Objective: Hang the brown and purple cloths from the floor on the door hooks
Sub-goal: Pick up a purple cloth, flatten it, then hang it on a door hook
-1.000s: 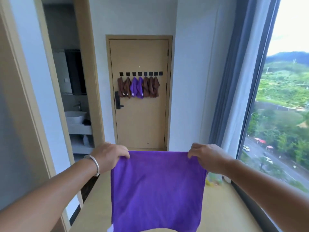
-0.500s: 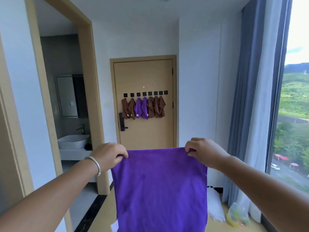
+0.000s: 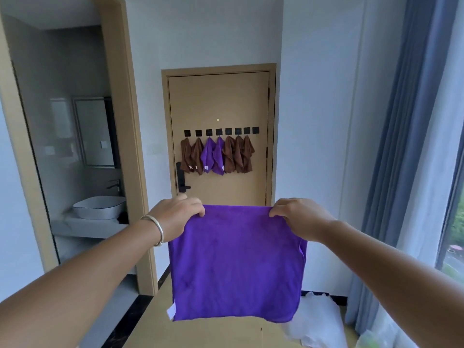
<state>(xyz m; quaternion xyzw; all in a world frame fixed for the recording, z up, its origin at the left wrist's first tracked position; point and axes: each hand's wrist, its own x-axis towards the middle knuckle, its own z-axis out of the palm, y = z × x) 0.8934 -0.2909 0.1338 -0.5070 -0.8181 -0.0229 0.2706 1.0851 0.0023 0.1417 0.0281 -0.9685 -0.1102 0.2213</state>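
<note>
A purple cloth (image 3: 236, 267) hangs flat in front of me, held up by its two top corners. My left hand (image 3: 175, 214) pinches the left corner and my right hand (image 3: 298, 219) pinches the right corner. Straight ahead stands a tan door (image 3: 218, 101) with a row of black hooks (image 3: 221, 132). Brown cloths (image 3: 191, 155) and two purple cloths (image 3: 213, 156) hang from those hooks, with more brown cloths (image 3: 238, 156) to the right. The rightmost hook (image 3: 255, 130) is bare.
A bathroom opening with a white basin (image 3: 99, 207) lies to the left behind a tan door frame (image 3: 125, 146). White plastic bags (image 3: 316, 317) lie on the floor at the right, by blue curtains (image 3: 406, 146) and a window. A black door handle (image 3: 181, 178) sits left of the cloths.
The view has tilted upward, so the door and hooks sit lower in frame and appear a little closer. Both hands keep holding the purple cloth by its top corners.
</note>
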